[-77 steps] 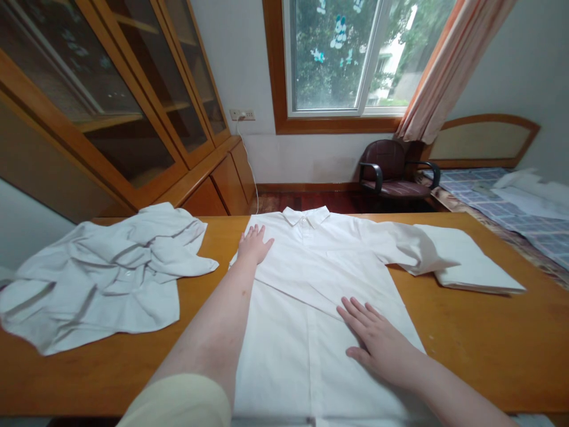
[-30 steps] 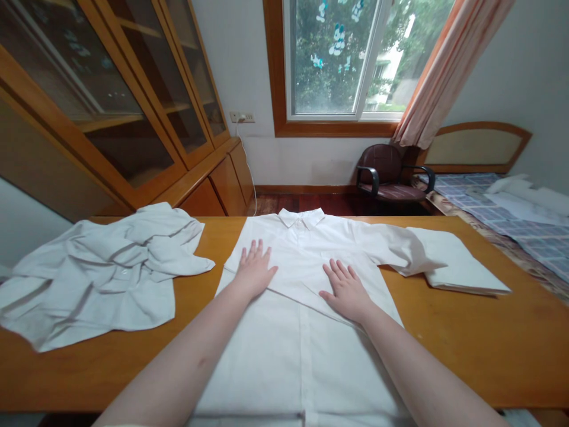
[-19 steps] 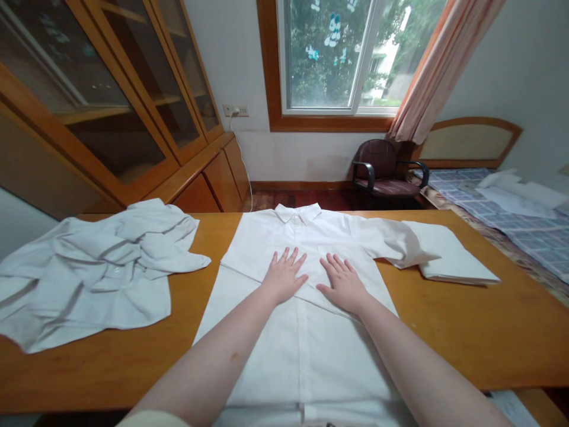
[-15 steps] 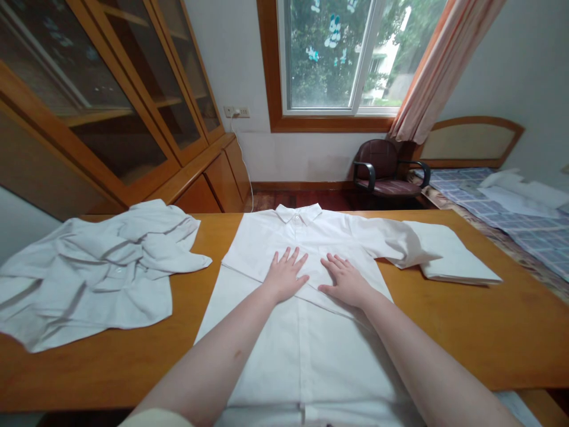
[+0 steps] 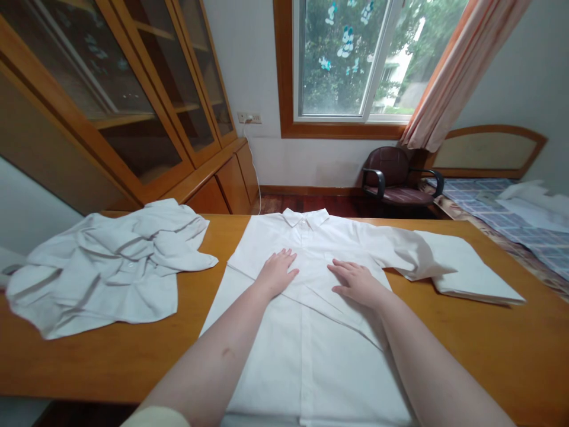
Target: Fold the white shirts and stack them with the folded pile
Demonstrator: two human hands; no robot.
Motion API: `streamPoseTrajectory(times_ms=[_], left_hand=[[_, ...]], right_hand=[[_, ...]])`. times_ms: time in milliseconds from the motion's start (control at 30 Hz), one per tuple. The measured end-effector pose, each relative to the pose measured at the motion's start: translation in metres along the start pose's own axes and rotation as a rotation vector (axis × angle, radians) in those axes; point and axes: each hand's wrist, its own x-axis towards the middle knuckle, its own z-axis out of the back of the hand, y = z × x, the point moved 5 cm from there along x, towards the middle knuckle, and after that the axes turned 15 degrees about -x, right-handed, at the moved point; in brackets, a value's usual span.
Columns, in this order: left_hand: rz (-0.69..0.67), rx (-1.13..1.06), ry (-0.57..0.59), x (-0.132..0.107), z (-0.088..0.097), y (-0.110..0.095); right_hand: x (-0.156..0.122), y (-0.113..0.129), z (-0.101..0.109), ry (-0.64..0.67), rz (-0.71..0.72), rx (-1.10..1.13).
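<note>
My left hand (image 5: 278,273) and right hand (image 5: 355,281) had slid in from further apart and lay flat, palms down and fingers loosely spread, side by side just below the collar (image 5: 306,217). The white shirt (image 5: 306,344) lay buttoned-side up on the table (image 5: 489,344), its folded-in sleeve pressed smooth under them. The crumpled shirt (image 5: 111,267) sat well left of the collar.

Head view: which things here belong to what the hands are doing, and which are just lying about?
In hand:
- white shirt, spread flat on the table
- left hand and right hand, both open and pressed flat on its chest

Lying about:
- crumpled grey shirt, at the left of the table
- folded white cloth, at the right
- armchair, under the window
</note>
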Motion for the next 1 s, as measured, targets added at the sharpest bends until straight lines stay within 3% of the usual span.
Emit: streamPoseTrajectory(times_ms=[167,433,667,1000], left_hand=[[0.037,0.041,0.048,0.0,0.003,0.015],[0.027,0.071,0.096,0.0,-0.002,0.012],[0.044,0.063,0.074,0.001,-0.001,0.011],[0.042,0.072,0.07,0.001,-0.002,0.012]], right_hand=[[-0.005,0.0,-0.002,0.025,0.005,0.021],[-0.01,0.028,-0.01,0.045,0.05,0.027],[-0.021,0.05,0.024,-0.112,0.183,0.09],[-0.019,0.056,0.016,-0.111,0.098,-0.012]])
